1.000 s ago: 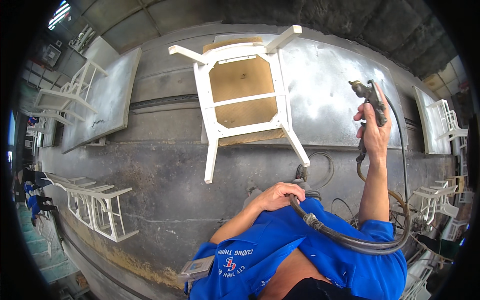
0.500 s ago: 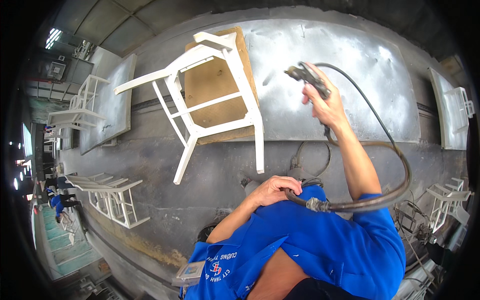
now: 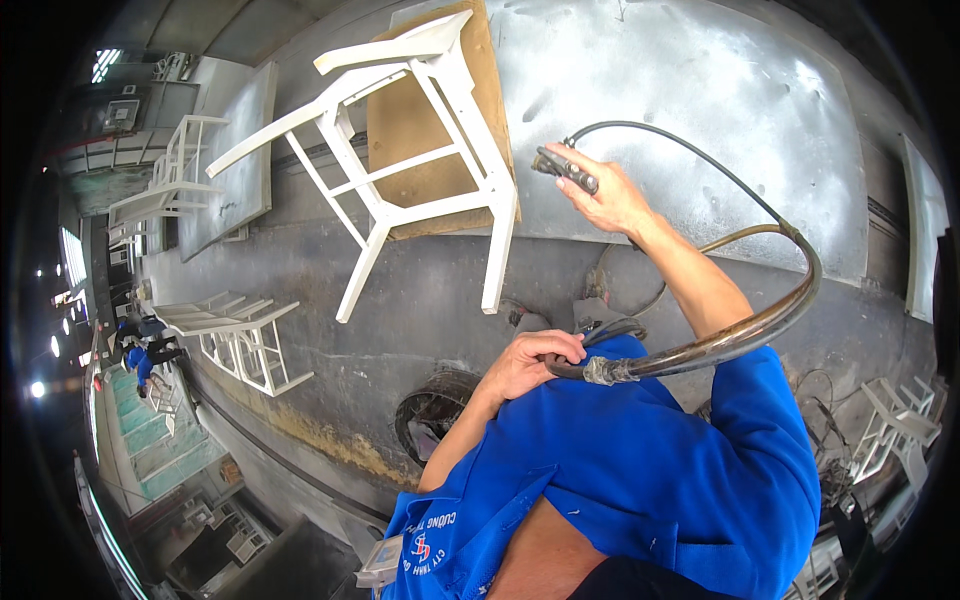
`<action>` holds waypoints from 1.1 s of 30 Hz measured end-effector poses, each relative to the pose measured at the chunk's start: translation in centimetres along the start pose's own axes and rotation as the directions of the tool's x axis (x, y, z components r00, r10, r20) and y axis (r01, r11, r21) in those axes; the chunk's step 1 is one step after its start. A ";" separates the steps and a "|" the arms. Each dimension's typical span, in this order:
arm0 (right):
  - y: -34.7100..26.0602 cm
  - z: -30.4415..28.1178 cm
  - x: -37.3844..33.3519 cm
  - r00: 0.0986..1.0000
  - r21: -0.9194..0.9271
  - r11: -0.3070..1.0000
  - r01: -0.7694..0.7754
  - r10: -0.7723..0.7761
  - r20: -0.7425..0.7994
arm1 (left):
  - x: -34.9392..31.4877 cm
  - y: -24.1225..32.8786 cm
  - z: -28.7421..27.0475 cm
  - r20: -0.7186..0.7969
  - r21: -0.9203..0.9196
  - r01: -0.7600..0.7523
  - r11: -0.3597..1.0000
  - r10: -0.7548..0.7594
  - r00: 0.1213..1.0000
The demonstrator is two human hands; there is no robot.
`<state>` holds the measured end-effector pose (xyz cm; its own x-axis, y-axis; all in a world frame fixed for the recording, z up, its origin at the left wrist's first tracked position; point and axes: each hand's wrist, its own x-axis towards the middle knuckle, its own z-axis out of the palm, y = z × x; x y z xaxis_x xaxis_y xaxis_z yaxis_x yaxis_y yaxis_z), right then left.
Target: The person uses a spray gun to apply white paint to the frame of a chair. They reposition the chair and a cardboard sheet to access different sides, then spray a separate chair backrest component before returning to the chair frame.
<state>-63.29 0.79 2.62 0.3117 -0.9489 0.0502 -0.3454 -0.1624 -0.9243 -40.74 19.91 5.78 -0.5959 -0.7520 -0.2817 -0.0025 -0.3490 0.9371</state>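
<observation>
My right hand (image 3: 608,198) is closed round a dark metal spray gun (image 3: 566,169), whose nozzle end faces left toward the chair. A thin dark hose and a thicker brownish hose (image 3: 740,340) loop from it over my right forearm. At my waist, my left hand (image 3: 530,362) is wrapped round the hose bundle near its taped part; the fingertips are partly hidden. In front, left of the gun, a white wooden chair frame (image 3: 440,207) rests tipped over on a brown board (image 3: 400,130). The gun is apart from the chair.
A large grey metal-topped table (image 3: 690,90) lies beyond my right hand. More white chairs stand at left (image 3: 240,340) and at right (image 3: 890,430). A dark round bin (image 3: 430,410) stands by my left forearm. A co-worker in blue (image 3: 145,360) is far left.
My right hand has moved left with the spray gun, closer to the chair. The chair now appears at a different angle. The whole view has shifted, and more of the round bin shows.
</observation>
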 end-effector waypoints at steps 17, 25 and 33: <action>-0.8 -1.1 1.9 0.992 0.069 0.992 -0.105 0.099 0.082 | -0.4 0.3 0.7 -0.068 0.044 -0.076 0.996 0.079 0.995; -3.5 -2.9 3.8 0.982 0.141 0.985 0.098 -0.073 -0.172 | -0.8 0.0 0.5 -0.076 0.093 -0.123 0.988 0.131 0.989; 1.4 -0.2 -1.0 0.987 -0.035 0.994 -0.103 0.106 0.118 | -1.0 -0.7 1.0 -0.068 0.066 -0.116 0.991 0.120 0.990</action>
<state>-64.30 1.44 1.36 0.3756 -0.9221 -0.0933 -0.4061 -0.0732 -0.9109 -40.94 21.43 5.59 -0.5356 -0.8249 -0.1806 0.0133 -0.2221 0.9749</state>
